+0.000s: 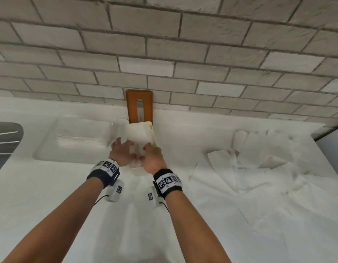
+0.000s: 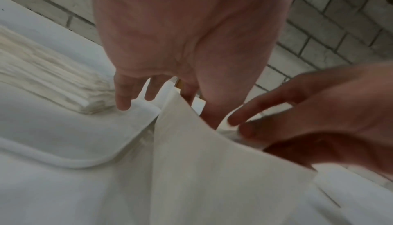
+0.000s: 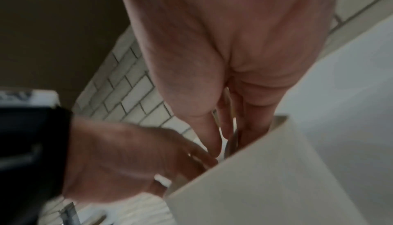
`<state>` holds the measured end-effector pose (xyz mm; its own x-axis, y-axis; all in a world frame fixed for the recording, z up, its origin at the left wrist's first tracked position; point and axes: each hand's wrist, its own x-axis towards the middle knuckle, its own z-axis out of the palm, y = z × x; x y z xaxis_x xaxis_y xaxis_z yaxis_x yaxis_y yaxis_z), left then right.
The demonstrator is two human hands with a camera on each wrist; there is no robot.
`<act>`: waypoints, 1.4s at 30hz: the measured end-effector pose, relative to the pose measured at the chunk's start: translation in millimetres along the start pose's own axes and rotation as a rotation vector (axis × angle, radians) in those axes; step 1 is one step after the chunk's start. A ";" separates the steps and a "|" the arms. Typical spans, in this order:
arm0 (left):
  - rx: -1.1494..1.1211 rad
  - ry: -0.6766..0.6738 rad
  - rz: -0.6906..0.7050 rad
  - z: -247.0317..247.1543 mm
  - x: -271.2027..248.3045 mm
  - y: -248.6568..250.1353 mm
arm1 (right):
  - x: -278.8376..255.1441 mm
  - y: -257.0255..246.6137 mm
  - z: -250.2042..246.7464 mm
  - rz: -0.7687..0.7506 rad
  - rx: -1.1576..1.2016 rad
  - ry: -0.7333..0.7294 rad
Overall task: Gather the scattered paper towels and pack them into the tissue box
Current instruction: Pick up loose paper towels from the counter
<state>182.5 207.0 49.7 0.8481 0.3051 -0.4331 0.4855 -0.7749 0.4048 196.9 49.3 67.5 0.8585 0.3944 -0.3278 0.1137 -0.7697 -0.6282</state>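
White counter (image 1: 50,196) runs along a grey-white brick wall (image 1: 183,44). Cream tissue box (image 1: 139,133) sits mid-counter at the wall, its brown slotted lid (image 1: 139,105) upright against the bricks. Both hands are at the box. The left hand (image 1: 122,150) has fingers spread loosely, resting at the box's left side. The right hand (image 1: 152,156) has fingers reaching down inside, pinching a paper fold. Loose paper towels (image 1: 259,168) lie scattered on the right; a clear tray (image 1: 50,149) with a neat stack (image 1: 79,139) is left of the box. There is a dark object (image 1: 5,141) at the far left edge.
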 end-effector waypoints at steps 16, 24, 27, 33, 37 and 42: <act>-0.401 0.449 0.597 113.9 -126.3 103.7 | -116.9 252.2 -65.3 -0.031 -0.310 0.217; -0.975 -0.051 0.426 143.6 -131.3 146.9 | -158.0 199.2 -122.2 -0.196 0.754 0.255; -1.150 -0.114 0.364 144.2 -130.1 167.2 | -150.9 206.3 -133.7 -0.148 0.956 0.187; -1.027 0.000 0.218 162.3 -108.1 170.3 | -91.0 311.1 -166.7 -0.025 0.113 0.411; -1.014 -0.006 0.174 170.6 -105.3 161.7 | -70.3 364.9 -195.1 0.103 -0.480 0.087; -1.071 0.008 0.156 168.6 -105.4 161.0 | -69.5 361.9 -216.8 -0.043 -0.620 0.129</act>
<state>135.6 -43.2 24.7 0.9160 0.2515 -0.3124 0.3019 0.0803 0.9499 286.8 -365.5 15.9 0.8958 0.3973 -0.1994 0.3845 -0.9176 -0.1006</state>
